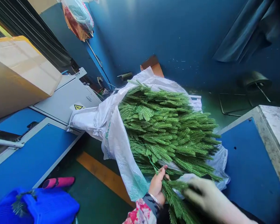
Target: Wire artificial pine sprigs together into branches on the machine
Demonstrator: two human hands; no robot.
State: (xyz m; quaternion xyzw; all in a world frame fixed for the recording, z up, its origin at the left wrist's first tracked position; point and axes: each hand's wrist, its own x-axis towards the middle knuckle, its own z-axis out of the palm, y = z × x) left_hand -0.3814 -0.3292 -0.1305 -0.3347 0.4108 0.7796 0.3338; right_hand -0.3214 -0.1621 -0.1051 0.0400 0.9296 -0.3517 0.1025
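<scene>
In front of the open white sack [123, 152] heaped with green branches [163, 127], the left hand [157, 185] clasps a few sprigs [177, 203] by their stems; the blurred right hand [206, 193] covers part of them, its grip impossible to tell; the sack's loose edge hangs beside the left wrist; a cardboard box [21, 71], grey cabinet [67, 96] and blue basket [57, 205] crowd the left, a blue-sided bench [249, 165] the right.

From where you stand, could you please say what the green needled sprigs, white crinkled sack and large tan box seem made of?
Green needled sprigs: probably matte plastic, judging by their uniform colour and shape. White crinkled sack: likely plastic, perhaps woven, faintly shiny and sharply creased. Large tan box: apparently matte cardboard, given its dull, flat faces.
</scene>
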